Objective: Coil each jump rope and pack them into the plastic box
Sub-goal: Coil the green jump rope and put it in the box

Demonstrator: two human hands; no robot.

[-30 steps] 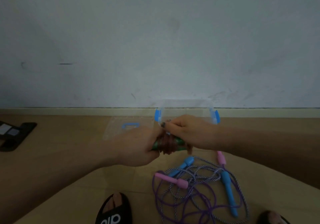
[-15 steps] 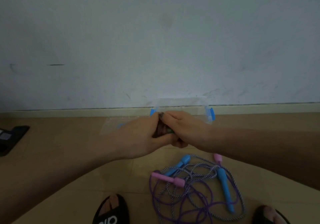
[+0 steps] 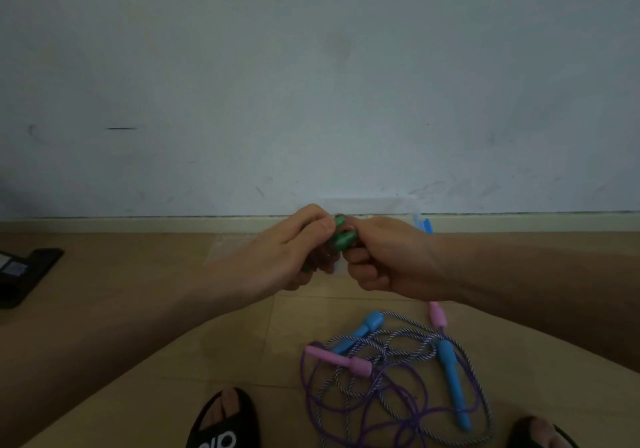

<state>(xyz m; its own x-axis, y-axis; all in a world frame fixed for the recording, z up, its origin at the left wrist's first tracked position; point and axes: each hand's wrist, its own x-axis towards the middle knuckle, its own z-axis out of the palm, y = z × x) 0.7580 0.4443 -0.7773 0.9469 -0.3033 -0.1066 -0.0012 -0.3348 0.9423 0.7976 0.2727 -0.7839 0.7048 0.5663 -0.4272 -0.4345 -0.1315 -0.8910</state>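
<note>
My left hand (image 3: 277, 257) and my right hand (image 3: 388, 257) meet in mid-air and both grip a coiled jump rope with green handles (image 3: 343, 239); its dark cord is mostly hidden in my fingers. Behind my hands stands the clear plastic box (image 3: 381, 205) with a blue latch (image 3: 425, 225), against the wall. On the floor below lie two tangled ropes: one with blue handles (image 3: 452, 375) and a striped cord, one with pink handles (image 3: 341, 361) and a purple cord (image 3: 311, 388).
The box's clear lid (image 3: 228, 243) lies flat on the floor left of the box. A black object (image 3: 24, 274) sits at the far left. My feet in black sandals (image 3: 225, 423) show at the bottom edge. The wall and skirting close off the far side.
My hands have risen slightly and shifted their hold on the bundle; the green handle ends now stick up between my thumbs, where earlier the dark cord showed.
</note>
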